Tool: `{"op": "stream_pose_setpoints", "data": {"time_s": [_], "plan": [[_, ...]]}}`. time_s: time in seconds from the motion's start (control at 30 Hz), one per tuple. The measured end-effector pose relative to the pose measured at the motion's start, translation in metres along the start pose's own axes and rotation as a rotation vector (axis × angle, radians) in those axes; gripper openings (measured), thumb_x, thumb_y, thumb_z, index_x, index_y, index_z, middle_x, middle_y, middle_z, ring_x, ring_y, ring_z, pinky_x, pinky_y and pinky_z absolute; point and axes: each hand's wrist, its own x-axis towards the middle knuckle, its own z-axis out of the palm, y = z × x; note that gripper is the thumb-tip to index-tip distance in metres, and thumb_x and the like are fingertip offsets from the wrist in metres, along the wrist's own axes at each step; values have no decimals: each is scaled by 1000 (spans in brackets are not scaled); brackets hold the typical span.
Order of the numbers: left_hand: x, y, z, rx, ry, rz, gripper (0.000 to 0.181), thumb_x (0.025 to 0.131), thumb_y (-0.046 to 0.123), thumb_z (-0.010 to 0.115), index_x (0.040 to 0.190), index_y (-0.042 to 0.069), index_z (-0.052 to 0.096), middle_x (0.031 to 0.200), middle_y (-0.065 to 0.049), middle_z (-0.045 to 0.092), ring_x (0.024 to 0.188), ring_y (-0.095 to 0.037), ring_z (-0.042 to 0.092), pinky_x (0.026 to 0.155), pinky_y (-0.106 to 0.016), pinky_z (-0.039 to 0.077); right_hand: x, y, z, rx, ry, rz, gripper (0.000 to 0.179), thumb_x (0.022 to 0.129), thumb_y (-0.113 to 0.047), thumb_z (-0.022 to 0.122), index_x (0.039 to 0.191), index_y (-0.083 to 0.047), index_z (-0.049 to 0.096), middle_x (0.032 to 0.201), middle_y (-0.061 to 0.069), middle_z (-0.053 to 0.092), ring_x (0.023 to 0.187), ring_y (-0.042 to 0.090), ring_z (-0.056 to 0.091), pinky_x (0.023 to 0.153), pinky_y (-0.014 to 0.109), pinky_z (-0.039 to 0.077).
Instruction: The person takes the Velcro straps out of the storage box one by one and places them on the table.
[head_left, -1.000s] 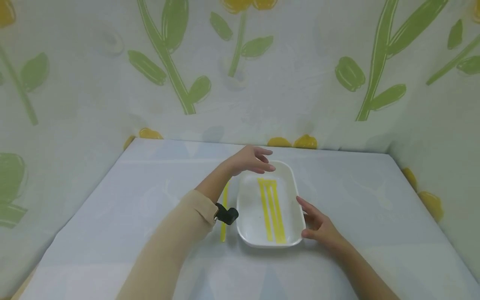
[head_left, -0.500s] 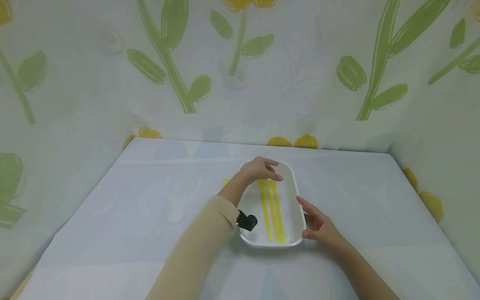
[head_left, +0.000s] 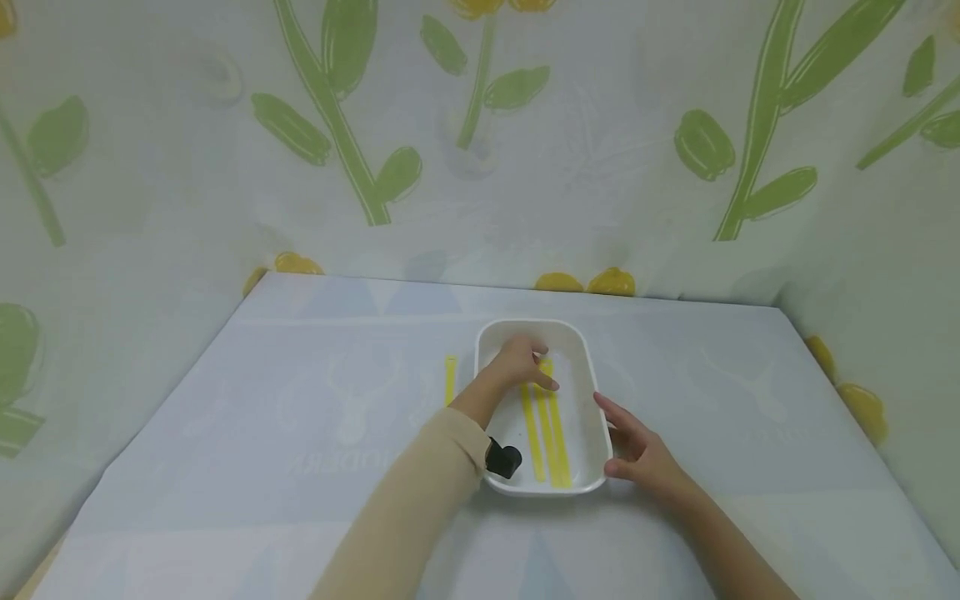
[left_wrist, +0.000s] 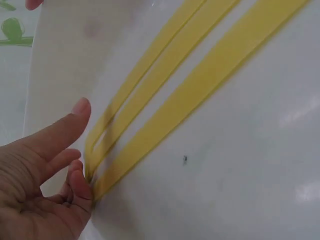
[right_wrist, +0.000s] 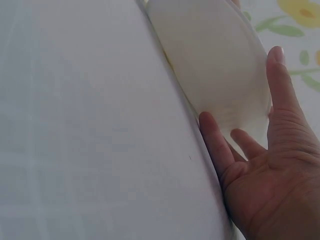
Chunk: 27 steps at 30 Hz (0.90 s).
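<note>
A white rectangular basin (head_left: 579, 400) with rounded corners stands on the table. Several flat yellow strips (head_left: 558, 450) lie lengthwise side by side on its floor. My left hand (head_left: 517, 364) is inside the basin at the strips' far ends. In the left wrist view its bent fingertips are right at the ends of the yellow strips (left_wrist: 165, 117), with the thumb held apart from them. My right hand (head_left: 645, 450) rests against the basin's right side, fingers spread along the outer wall, as the right wrist view also shows beside the basin wall (right_wrist: 215, 60).
One more yellow strip (head_left: 450, 379) lies on the table left of the basin, partly hidden by the left forearm. The pale patterned table (head_left: 262, 433) meets a floral curtain (head_left: 585, 167) behind and at both sides. A black wrist device (head_left: 502, 458) sits on the left wrist.
My left hand has moved right from over the basin's far left edge, then lowered into it toward me, onto the strips' far ends. My right hand has stayed put.
</note>
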Motion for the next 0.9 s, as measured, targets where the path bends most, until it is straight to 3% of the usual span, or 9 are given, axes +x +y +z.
{"op": "stream_pose_setpoints", "data": {"time_s": [0.13,0.23,0.4,0.53,0.7,0.9], "plan": [[1,-3,3,99,14,15,66,65,17,87,123,2,60,117,-11,62,107,-23,57,94,-26,43,1,0,0,24,-16,-27,79,85,-22,71,149,-12,28,146,-18,36,118,-6,49,85,23,50],[1,-3,6,143,16,19,66,65,19,87,123,3,61,116,-9,61,105,-21,56,93,-26,43,1,0,0,48,-31,-44,79,85,-22,71,149,-10,27,145,-20,36,119,-4,49,85,23,50],[2,1,9,138,4,23,62,67,18,86,122,4,63,111,-8,62,98,-18,55,87,-25,46,1,-1,0,64,-41,-57,79,86,-20,70,149,-8,25,144,-19,38,119,-2,50,84,24,51],[3,1,10,156,-28,58,53,70,18,84,118,5,65,106,-4,62,93,-14,53,83,-21,46,1,-3,0,58,-37,-43,79,86,-18,70,150,-10,25,144,-19,37,119,-3,50,84,25,51],[5,2,10,129,-68,114,45,73,17,81,115,5,67,94,-2,59,85,-13,50,75,-20,44,2,-3,-1,71,-45,-53,78,86,-18,70,150,-9,26,144,-17,38,119,-2,50,86,23,50],[5,3,8,36,-21,163,42,74,19,81,111,5,67,90,-3,61,80,-13,52,70,-20,43,2,-2,-2,80,-48,-71,78,86,-19,70,150,-9,26,144,-19,37,118,-2,50,87,22,49]]}}
